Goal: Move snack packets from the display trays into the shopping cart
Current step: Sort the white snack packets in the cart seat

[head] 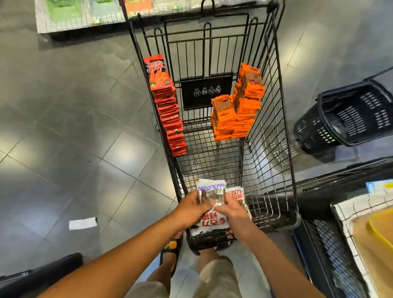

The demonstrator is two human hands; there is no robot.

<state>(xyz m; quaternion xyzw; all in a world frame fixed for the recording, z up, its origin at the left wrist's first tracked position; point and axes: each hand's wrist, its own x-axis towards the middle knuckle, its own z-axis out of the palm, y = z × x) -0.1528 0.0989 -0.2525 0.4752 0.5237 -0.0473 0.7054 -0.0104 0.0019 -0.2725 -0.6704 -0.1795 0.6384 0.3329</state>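
A black wire shopping cart [276, 122] stands in front of me. Inside it, a row of red snack packets [168, 107] leans along the left wall. Stacks of orange packets [237, 110] sit at the far right. At the near end of the cart, my left hand [192, 210] and my right hand [231, 211] together grip a bundle of white snack packets [211, 191] with red print, held low inside the cart above more white packets [211, 222].
A display tray with a yellow board [385, 234] is at the right. A black plastic basket [351, 115] sits beyond it. Shelves with green, orange and grey packets [101, 2] stand past the cart. A white paper slip [83, 223] lies on the tiled floor.
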